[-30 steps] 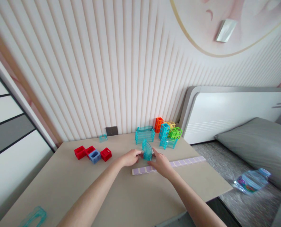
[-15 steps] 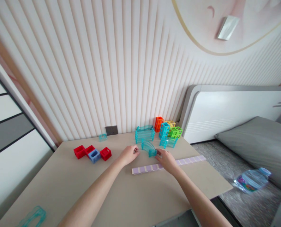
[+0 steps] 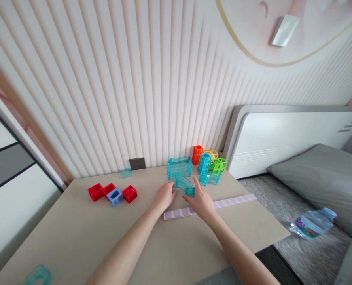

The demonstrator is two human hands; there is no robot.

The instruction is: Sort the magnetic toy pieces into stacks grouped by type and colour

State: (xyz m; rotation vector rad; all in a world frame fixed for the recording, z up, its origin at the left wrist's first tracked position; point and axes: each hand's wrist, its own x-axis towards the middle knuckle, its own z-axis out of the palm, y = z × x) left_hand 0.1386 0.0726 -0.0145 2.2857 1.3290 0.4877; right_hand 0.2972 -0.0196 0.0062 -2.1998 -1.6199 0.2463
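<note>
A see-through teal curved piece (image 3: 184,182) with upright ends stands on the table between my hands. My left hand (image 3: 165,194) is just left of it, thumb and fingers apart, with nothing visible in them. At its near right end, my right hand (image 3: 202,202) has thumb and index finger spread around the end block; whether they touch it is unclear. Behind the curve stands a larger teal railed structure (image 3: 180,168). A shorter teal piece (image 3: 210,178) is to the right. A lilac striped strip (image 3: 235,201) runs partly beneath my right hand.
Orange (image 3: 197,155), blue (image 3: 205,162), yellow and green (image 3: 218,164) frame blocks cluster at the back right. Red blocks (image 3: 130,194) and a light blue block (image 3: 114,196) lie left. Another teal piece (image 3: 39,275) lies front left. A plastic bottle (image 3: 314,223) is beyond the table's right edge.
My right hand has opened from its pinch at the curved piece's end, thumb and index now spread. My left hand's thumb and fingers have parted a little. The camera view has shifted slightly.
</note>
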